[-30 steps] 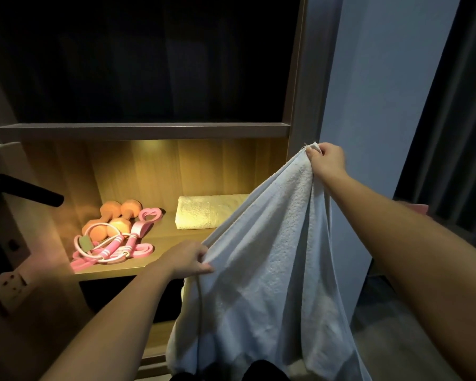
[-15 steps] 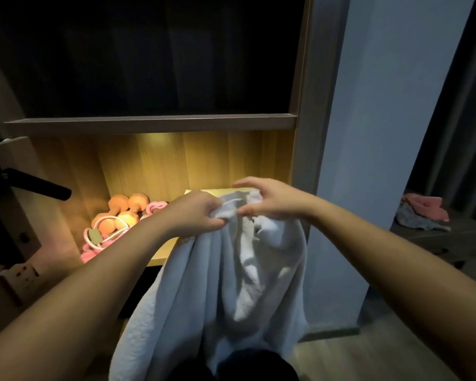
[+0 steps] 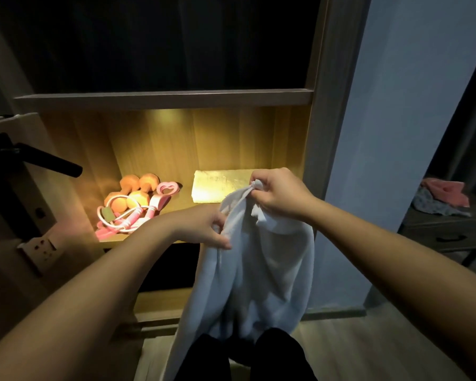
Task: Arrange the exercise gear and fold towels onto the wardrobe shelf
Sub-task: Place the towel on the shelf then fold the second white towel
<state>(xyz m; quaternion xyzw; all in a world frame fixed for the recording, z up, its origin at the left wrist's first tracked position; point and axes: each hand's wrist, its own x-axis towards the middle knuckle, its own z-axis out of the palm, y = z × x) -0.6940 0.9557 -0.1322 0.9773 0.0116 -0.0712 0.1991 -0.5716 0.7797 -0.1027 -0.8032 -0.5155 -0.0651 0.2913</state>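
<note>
Lit wooden wardrobe shelf [image 3: 186, 206] (orange dumbbells [image 3: 138, 188] on it). Right hand [image 3: 280, 193] clenches corners of hanging white terry towel [image 3: 259, 270]; left hand [image 3: 204, 226] seemingly pinches edge. Mid-fold; next, halve it.

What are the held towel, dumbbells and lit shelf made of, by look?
Held towel: probably terry cotton, matte, with a fuzzy surface and a limp drape.
Dumbbells: orange with a smooth matte coating, likely vinyl or neoprene; the core is unseen.
Shelf: wood-grain board with a satin sheen, likely laminate.

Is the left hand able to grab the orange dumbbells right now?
Probably not yet: the left hand is pinching the white towel. The way to the orange dumbbells on the shelf looks free, though, if it lets go first.
</note>
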